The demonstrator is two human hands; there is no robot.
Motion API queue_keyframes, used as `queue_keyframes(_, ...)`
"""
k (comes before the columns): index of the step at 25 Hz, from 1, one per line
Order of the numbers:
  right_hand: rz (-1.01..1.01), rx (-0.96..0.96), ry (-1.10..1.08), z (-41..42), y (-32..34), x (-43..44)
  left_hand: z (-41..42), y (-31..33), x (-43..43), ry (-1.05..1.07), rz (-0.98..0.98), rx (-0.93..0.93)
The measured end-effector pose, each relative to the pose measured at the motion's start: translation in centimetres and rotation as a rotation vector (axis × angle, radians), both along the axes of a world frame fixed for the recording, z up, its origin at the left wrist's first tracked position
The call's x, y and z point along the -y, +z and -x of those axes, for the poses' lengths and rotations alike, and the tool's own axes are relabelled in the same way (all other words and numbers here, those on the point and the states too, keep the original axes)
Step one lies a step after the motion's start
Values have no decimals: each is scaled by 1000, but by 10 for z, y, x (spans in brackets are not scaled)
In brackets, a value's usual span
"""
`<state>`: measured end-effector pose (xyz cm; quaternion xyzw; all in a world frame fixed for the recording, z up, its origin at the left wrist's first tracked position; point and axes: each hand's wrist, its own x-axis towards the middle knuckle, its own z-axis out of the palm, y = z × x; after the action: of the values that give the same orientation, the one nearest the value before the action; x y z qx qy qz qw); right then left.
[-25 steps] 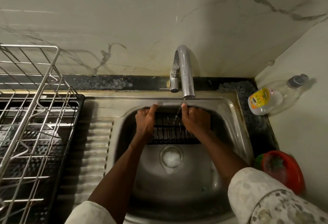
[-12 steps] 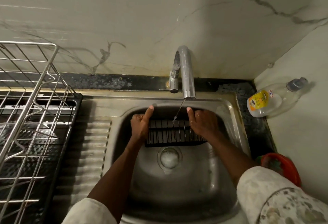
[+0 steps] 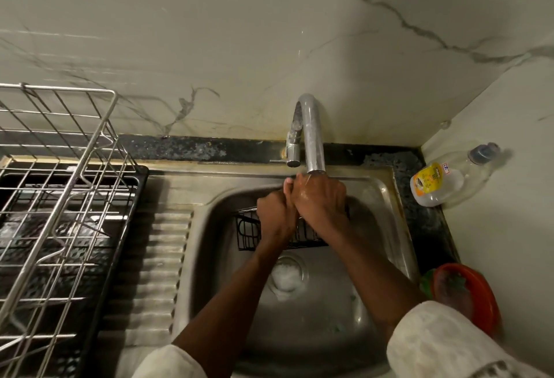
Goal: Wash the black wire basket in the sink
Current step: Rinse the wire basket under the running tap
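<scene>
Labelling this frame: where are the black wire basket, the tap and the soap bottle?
black wire basket (image 3: 247, 232), head view, left end wires
tap (image 3: 314, 143), head view, straight part of spout
soap bottle (image 3: 427, 181), head view, yellow label

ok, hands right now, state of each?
Left hand: curled round the basket rim, holding it.
Right hand: on the basket under the tap; grip hidden, cannot tell.
</scene>
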<state>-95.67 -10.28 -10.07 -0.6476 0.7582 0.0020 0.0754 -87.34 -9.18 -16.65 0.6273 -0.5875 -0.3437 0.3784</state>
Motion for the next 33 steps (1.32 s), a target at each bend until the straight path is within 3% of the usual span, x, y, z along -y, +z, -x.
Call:
queue_keyframes(4,152,124,269,4,10,-9,-15,-4,11,247,-308,-311)
queue_keyframes(6,164,240,219,21,2,-11,-30,-10,10,255,-383,-444)
queue_keyframes(7,173,206,178,29,-6,-14,-35,-12,5,233,-380,-480)
queue_keyframes(11,112,112,26,36,-15,-17,-36,-2,-2,-31,-256,-515)
queue_keyframes(14,51,26,36,17,-6,-10,-29,20,10,-180,-118,-292)
queue_keyframes(16,51,-24,66,-6,-2,-11,-31,26,13,-123,-105,-218)
queue_keyframes(18,88,-18,131,-18,-4,-16,-39,19,15,-88,-120,-289)
queue_keyframes(24,187,331,-31,19,-16,-9,-55,10,21,-64,-183,-370)
queue_keyframes(28,255,203,191,-9,-5,-10,-69,-10,20,17,-297,-462)
queue_keyframes(30,214,392,308,1,-12,-7,-80,-16,16,50,-344,-576)
queue_keyframes(32,136,778,256,16,-17,-10,-85,-15,10,129,-359,-647)
queue_keyframes(33,144,833,209,18,-20,-14,-85,-12,8,139,-334,-632)
